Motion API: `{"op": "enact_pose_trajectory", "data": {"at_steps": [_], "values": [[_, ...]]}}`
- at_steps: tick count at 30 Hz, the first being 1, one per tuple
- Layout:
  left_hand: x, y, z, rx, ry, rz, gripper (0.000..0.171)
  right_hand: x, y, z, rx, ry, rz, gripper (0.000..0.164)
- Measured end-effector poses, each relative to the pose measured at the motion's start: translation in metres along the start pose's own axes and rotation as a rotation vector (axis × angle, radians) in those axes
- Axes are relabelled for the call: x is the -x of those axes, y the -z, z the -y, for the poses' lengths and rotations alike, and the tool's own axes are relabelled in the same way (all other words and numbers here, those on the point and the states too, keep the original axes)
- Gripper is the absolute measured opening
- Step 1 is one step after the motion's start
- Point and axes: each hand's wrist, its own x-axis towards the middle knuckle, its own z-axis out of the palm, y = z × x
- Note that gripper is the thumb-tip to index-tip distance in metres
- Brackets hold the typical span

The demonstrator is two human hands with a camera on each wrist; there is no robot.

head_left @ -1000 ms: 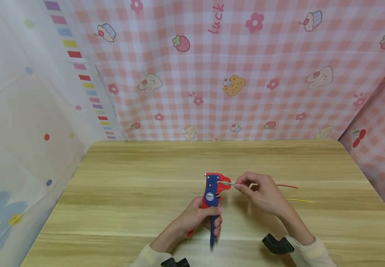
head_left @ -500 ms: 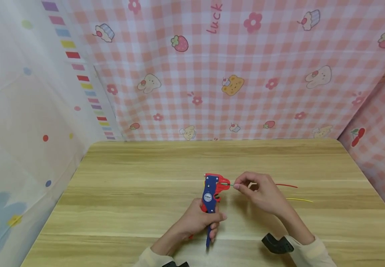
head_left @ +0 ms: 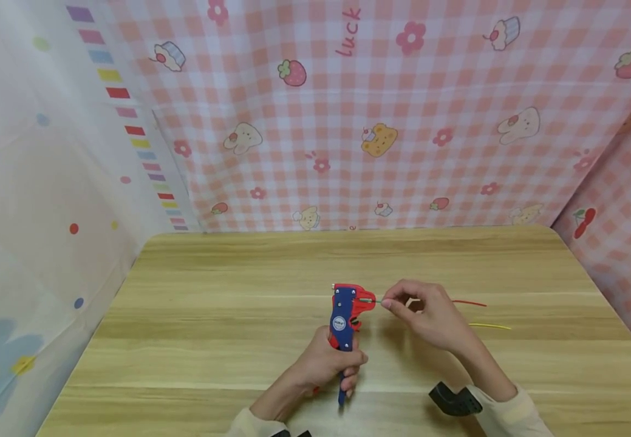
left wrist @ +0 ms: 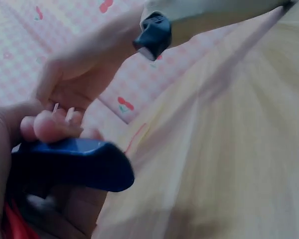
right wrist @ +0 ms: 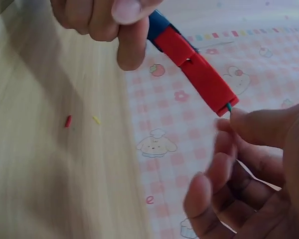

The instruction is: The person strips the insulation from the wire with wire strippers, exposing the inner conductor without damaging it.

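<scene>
My left hand (head_left: 330,363) grips the handles of a blue and red wire stripper (head_left: 340,315), held upright above the table. Its red jaws have come together around a green wire (head_left: 379,301). Thumb and index finger of my right hand (head_left: 430,312) pinch that wire just outside the jaws. In the right wrist view, a short bit of green wire (right wrist: 229,106) shows between the red tip and my fingertips. The left wrist view has the blue handle (left wrist: 74,162) under curled fingers.
A red wire (head_left: 469,302) and a yellow wire (head_left: 491,326) lie on the wooden table (head_left: 211,340), partly behind my right hand. In the right wrist view, a small red piece (right wrist: 68,121) and a small yellow piece (right wrist: 96,120) lie on the tabletop.
The stripper's red jaws have closed over the green wire as my left hand squeezed, and the tool shifted slightly left. My right hand has stayed nearly still, pinching the wire.
</scene>
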Motion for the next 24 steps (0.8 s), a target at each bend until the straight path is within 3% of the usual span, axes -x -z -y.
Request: {"op": "enact_pose_trajectory", "data": {"at_steps": [13,24], "values": [[0.0003,0.0028,-0.004,-0.042,-0.012,0.058,0.016,0.0019,0.0058,-0.0007,0.017,0.129,-0.011,0.008],[0.0003,0.0003,-0.0062,-0.055,-0.006,0.059,0.017,0.0029,0.0077,-0.0033,0.056,0.239,-0.057,0.013]]}}
